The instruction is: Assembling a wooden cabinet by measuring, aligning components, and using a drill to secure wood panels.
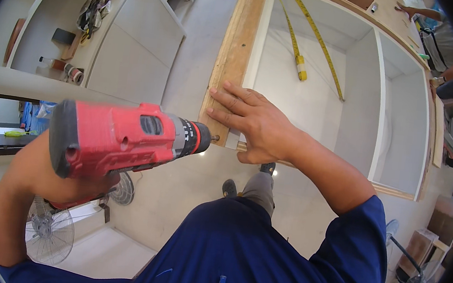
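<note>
A red cordless drill (127,136) with a grey and black chuck end is in my left hand (89,185). That hand is mostly hidden behind the drill's body. The drill lies level, its tip against or very near the end of a wooden strip (234,54), where a small brass-coloured bit or screw head (215,138) shows. My right hand (261,124) presses on the strip's near end, fingers spread and thumb over the edge. The strip runs along the side of a white cabinet carcass (359,61). Inside the carcass lies a yellow tape measure (300,66).
A pale cabinet (142,27) with an open shelf stands at the left, holding a tape roll (73,74) and a bottle. Standing fans (51,231) are at lower left. Another person's hand (406,10) reaches in at the upper right, near loose boards.
</note>
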